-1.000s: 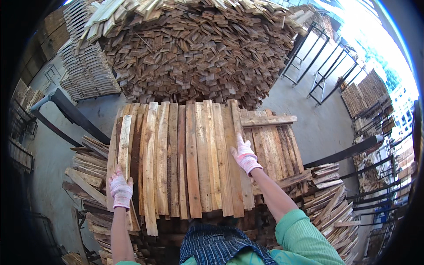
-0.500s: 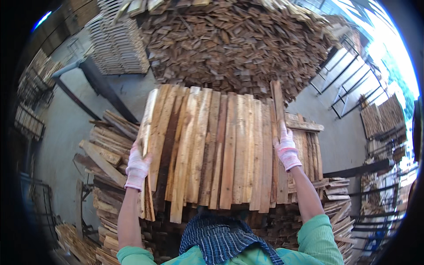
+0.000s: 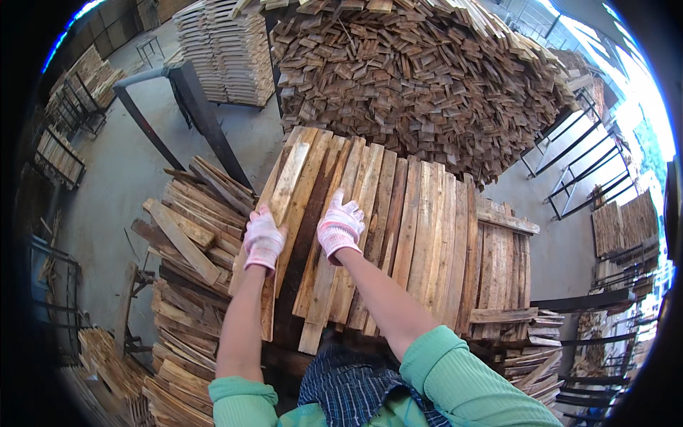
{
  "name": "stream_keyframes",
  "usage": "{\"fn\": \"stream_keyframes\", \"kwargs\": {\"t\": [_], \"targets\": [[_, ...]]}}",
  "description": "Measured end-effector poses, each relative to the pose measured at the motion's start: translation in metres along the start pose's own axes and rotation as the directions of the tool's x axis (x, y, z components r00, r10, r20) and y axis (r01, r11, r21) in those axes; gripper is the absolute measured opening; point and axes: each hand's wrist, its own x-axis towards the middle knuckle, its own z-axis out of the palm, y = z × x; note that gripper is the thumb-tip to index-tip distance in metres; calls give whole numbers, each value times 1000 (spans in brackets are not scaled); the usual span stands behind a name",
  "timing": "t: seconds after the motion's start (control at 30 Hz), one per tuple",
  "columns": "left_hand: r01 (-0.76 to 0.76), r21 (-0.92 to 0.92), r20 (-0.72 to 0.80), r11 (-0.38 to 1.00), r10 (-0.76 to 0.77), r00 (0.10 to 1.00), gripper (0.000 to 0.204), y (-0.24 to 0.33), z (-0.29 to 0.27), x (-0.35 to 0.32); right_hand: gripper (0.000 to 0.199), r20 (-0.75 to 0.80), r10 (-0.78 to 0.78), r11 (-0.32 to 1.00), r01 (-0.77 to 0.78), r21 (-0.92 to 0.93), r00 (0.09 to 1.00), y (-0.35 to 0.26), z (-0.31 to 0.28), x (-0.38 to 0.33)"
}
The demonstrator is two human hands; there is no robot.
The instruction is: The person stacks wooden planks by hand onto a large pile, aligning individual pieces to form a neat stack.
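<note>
A row of long wooden boards lies side by side in front of me, their lengths running away from my body. At the row's left end my left hand, in a pale pink-white glove, is closed around a light-faced wooden board. That board rests on or against its neighbours; its lower part is partly hidden by the hand. My right hand, gloved alike, lies on the boards a little to the right, fingers spread. A dark gap shows between boards, between my two hands.
Rough offcuts are heaped along the left side. A shorter crosswise board lies at the right end. Beyond stands a large stack of wood pieces. A dark metal frame rises at far left, and metal racks stand at right.
My right hand has let go of a board at the row's right end and moved left, near my left hand. My left hand stays at the left end. The view has shifted.
</note>
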Motion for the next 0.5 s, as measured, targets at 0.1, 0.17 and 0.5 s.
{"fn": "stream_keyframes", "kwargs": {"t": [0.1, 0.17, 0.5], "targets": [[159, -745, 229, 648, 26, 973, 57, -15, -36, -8, 80, 105, -50, 994, 40, 101, 993, 15, -12, 8], [177, -926, 165, 333, -64, 984, 49, -12, -79, -45, 83, 257, -98, 971, 36, 236, 961, 25, -59, 1], [214, -969, 241, -127, -272, 932, 53, -88, -75, -208, 75, 380, -523, 687, 641, -343, 763, 125, -125, 22]]}}
